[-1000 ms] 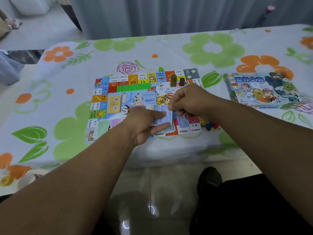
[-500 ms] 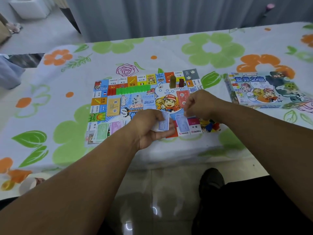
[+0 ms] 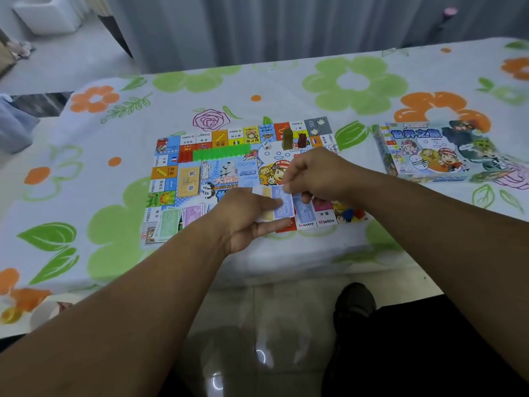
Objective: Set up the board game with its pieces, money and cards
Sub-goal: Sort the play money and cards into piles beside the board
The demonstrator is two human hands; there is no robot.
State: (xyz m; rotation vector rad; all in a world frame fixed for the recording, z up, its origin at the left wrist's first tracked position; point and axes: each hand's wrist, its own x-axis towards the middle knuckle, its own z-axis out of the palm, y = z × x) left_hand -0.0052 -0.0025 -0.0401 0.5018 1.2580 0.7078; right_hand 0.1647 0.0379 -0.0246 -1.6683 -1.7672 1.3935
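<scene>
A colourful game board [image 3: 183, 179] lies flat on the flowered cloth. My left hand [image 3: 243, 216] holds a small stack of paper money [image 3: 276, 204], blue note on top, above the board's near edge. My right hand [image 3: 317, 176] pinches the top edge of that blue note. One blue note [image 3: 305, 212] lies on the board just right of the stack. Green [image 3: 170, 223] and pink [image 3: 194, 213] money piles lie at the board's near left. A row of green houses [image 3: 221, 152], red pieces [image 3: 184, 154], a die [image 3: 266, 145] and two tall tokens [image 3: 293, 138] stand at the far side.
The game box [image 3: 438, 151] lies to the right of the board. Small coloured pieces [image 3: 347, 214] sit at the board's near right corner. The table's near edge runs just below my hands, with tiled floor [image 3: 257, 325] and my shoe [image 3: 355, 305] beneath. Grey curtains hang behind.
My right hand laid a blue note on the board to the right, then came back to the stack and now pinches the top note. The left hand stayed nearly still.
</scene>
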